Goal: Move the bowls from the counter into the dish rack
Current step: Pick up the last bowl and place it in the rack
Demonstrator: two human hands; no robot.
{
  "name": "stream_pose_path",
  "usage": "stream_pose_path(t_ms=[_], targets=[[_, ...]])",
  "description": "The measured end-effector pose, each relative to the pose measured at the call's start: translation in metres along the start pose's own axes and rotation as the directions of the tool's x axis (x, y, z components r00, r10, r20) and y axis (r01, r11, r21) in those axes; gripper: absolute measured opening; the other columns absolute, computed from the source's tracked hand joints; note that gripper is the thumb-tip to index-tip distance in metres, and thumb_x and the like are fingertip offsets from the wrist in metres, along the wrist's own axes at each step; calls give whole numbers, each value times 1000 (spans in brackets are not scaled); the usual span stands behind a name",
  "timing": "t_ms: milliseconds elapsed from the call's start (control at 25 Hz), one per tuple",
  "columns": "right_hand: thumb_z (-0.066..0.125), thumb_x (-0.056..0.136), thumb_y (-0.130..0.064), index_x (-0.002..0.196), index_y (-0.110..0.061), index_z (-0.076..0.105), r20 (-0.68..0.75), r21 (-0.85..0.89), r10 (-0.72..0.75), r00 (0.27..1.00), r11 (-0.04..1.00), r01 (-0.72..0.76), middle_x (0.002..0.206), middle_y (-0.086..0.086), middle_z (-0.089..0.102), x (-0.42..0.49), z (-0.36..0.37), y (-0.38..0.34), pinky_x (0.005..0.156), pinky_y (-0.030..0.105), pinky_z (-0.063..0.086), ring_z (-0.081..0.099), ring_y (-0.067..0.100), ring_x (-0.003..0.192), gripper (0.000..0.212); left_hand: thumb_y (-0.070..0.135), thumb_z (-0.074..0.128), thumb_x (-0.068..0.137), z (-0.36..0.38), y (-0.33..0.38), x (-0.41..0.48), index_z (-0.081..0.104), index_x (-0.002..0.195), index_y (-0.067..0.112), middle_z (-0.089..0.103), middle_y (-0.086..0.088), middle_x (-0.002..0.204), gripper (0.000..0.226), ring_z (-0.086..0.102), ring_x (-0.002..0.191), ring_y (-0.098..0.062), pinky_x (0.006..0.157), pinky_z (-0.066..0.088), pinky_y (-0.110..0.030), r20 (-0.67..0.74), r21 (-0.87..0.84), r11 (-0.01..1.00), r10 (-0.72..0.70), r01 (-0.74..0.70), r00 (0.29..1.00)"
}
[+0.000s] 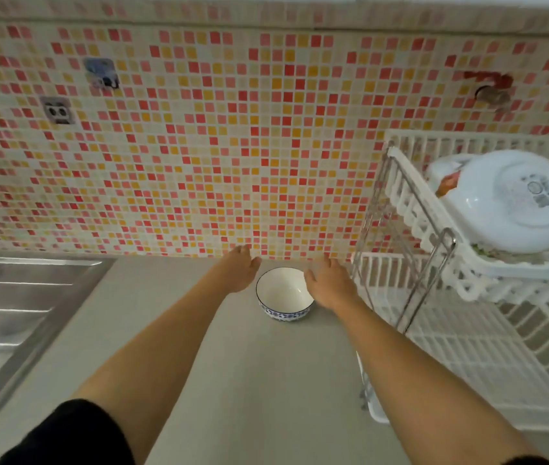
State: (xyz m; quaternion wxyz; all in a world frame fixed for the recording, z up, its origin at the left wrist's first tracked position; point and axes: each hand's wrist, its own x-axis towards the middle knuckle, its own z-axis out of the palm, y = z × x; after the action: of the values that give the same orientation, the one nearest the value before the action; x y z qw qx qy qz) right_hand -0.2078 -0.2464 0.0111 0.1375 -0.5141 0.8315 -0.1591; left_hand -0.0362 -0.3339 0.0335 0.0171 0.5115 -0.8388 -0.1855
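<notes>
A white bowl (pixel 284 294) with a dark rim and a blue pattern around its base stands upright on the grey counter (pixel 259 380), close to the tiled wall. My left hand (pixel 237 271) hovers just left of the bowl, fingers apart, holding nothing. My right hand (pixel 330 283) is just right of the bowl, also with fingers apart and nothing in it. Neither hand clearly touches the bowl. The white two-level dish rack (pixel 450 273) stands at the right; its upper level holds a large upturned white bowl (pixel 514 203) and other dishes partly hidden behind it.
A steel sink with a ribbed drainboard (pixel 8 317) lies at the left. The mosaic tile wall (pixel 199 146) rises right behind the bowl, with a socket (pixel 56 110) on it. The rack's metal frame posts (pixel 430 280) stand close to my right hand.
</notes>
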Motion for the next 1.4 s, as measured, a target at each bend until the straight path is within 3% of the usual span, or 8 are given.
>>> stream_pose_path(t_ms=[240, 440, 600, 680, 880, 1040, 1280, 1400], targets=[[34, 97, -43, 132, 1, 42, 42, 55, 250, 967, 966, -252, 134, 20, 47, 34, 72, 26, 100, 41, 38, 45, 36, 124, 57, 37, 27, 100, 83, -13, 49, 39, 132, -1, 46, -23, 136, 50, 47, 123, -40, 100, 38, -45, 41, -56, 987, -149, 151, 988], [34, 90, -45, 120, 4, 57, 204, 349, 325, 924, 857, -379, 113, 22, 63, 54, 126, 36, 93, 41, 48, 59, 38, 108, 61, 29, 38, 98, 136, -13, 65, 36, 133, -4, 47, -24, 131, 48, 51, 119, -38, 93, 46, -38, 198, -273, 910, -265, 312, 944], [37, 93, -13, 110, 14, 58, 186, 441, 381, 905, 791, -424, 112, 33, 61, 49, 129, 30, 84, 38, 46, 58, 42, 105, 38, 1, 40, 93, 138, -3, 62, 40, 125, -4, 52, -21, 124, 33, 64, 102, -36, 46, 56, -23, 295, -700, 542, -373, 465, 880], [39, 92, -10, 106, 15, 60, 141, 457, 372, 917, 798, -394, 109, 33, 63, 44, 121, 20, 82, 39, 48, 60, 42, 100, 35, -3, 37, 90, 125, -2, 56, 39, 121, -2, 50, -20, 124, 31, 67, 88, -37, 39, 52, -22, 309, -761, 450, -380, 466, 872], [39, 91, -7, 120, 3, 51, -38, 504, 204, 978, 849, -158, 108, 22, 65, 29, 65, -14, 75, 43, 55, 63, 36, 90, 34, 8, 38, 90, 56, -21, 43, 49, 114, -2, 59, -16, 103, 28, 66, 84, -31, 77, 59, -43, 96, -673, 667, -351, 321, 931], [35, 93, -6, 133, -3, 42, -136, 343, 23, 990, 939, 25, 105, 22, 65, 8, 13, -36, 62, 29, 39, 55, 29, 76, 40, 25, 30, 100, -17, -26, 20, 49, 119, 0, 61, -18, 89, 37, 55, 71, -25, 59, 44, -30, -224, -341, 940, -108, 26, 969], [36, 94, -11, 129, -5, 44, -342, 246, -182, 922, 929, 275, 67, 2, 54, -32, -54, -73, 43, 23, 31, 46, 14, 52, 37, 21, 28, 102, -86, -8, -44, 38, 138, 8, 69, -19, 94, 39, 62, 76, -31, 68, 50, -40, -499, -55, 990, 85, -130, 862], [36, 98, -21, 133, -11, 44, -411, 110, -317, 855, 913, 392, 78, 8, 65, -50, -97, -92, 49, 30, 44, 58, 24, 61, 37, 20, 28, 102, -99, 0, -80, 35, 141, 12, 67, -19, 111, 41, 64, 88, -35, 76, 50, -43, -618, -83, 975, 114, -208, 778]])
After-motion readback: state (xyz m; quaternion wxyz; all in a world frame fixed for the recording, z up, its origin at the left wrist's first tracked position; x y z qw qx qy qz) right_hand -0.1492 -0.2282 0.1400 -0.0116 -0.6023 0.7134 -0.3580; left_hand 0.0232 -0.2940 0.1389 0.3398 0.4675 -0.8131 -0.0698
